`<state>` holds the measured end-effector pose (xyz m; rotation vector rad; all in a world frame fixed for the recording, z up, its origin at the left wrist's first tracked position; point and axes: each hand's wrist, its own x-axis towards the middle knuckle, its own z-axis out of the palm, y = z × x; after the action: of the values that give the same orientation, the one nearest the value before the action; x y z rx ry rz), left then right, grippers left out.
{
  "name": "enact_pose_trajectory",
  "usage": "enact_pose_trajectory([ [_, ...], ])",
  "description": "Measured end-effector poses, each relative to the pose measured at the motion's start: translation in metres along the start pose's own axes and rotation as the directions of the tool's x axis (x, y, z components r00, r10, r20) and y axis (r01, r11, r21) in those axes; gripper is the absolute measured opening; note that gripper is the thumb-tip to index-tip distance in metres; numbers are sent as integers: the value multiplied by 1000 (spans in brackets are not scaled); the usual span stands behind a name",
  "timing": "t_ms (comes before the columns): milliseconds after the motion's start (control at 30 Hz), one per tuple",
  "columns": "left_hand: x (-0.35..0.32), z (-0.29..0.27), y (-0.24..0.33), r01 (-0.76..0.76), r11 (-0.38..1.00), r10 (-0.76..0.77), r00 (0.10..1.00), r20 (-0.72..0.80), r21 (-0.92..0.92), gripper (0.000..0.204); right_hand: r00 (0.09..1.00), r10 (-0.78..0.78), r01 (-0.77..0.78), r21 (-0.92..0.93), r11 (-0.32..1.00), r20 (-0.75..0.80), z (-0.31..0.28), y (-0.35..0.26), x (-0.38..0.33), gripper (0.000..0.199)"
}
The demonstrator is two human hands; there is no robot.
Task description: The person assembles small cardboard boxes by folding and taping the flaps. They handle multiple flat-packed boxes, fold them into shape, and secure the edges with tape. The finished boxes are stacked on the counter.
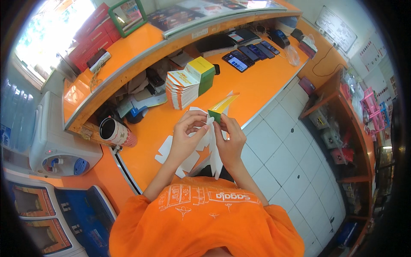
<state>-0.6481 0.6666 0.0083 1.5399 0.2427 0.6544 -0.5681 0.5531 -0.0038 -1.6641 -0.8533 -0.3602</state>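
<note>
Between my two hands, above the near part of the orange counter, is a partly folded paper carton, yellow and green outside and white inside. My left hand pinches a white flap of it between thumb and fingers. The right hand grips its green side, and a long white panel hangs down between my wrists. Beneath my left hand, flat white die-cut carton blanks lie on the counter. Beyond them stand a stack of folded orange-and-white cartons and a yellow-and-green box.
Several phones lie on the orange counter at the far right, beneath a raised shelf. A tall patterned cup stands at the left edge beside a water dispenser. Tiled floor and shelving are to the right.
</note>
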Motion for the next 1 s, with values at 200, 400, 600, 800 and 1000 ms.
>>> enact_pose_trajectory([
  [200,1,4,4,-57,986,57,998,5,160,20,999,44,-44,51,998,-1,0,-5,0,31],
  [400,2,8,14,-187,906,192,981,27,380,18,997,80,-81,89,993,11,4,-8,-2,32],
  [600,5,6,19,-201,888,197,979,53,412,16,995,98,-97,153,983,-3,7,-9,-5,34],
  [800,3,12,17,-214,872,221,975,36,440,17,993,114,-117,161,980,32,10,-7,-10,37],
  [1000,-1,22,11,-310,551,422,905,62,774,20,987,103,-120,145,982,121,16,-10,-20,44],
])
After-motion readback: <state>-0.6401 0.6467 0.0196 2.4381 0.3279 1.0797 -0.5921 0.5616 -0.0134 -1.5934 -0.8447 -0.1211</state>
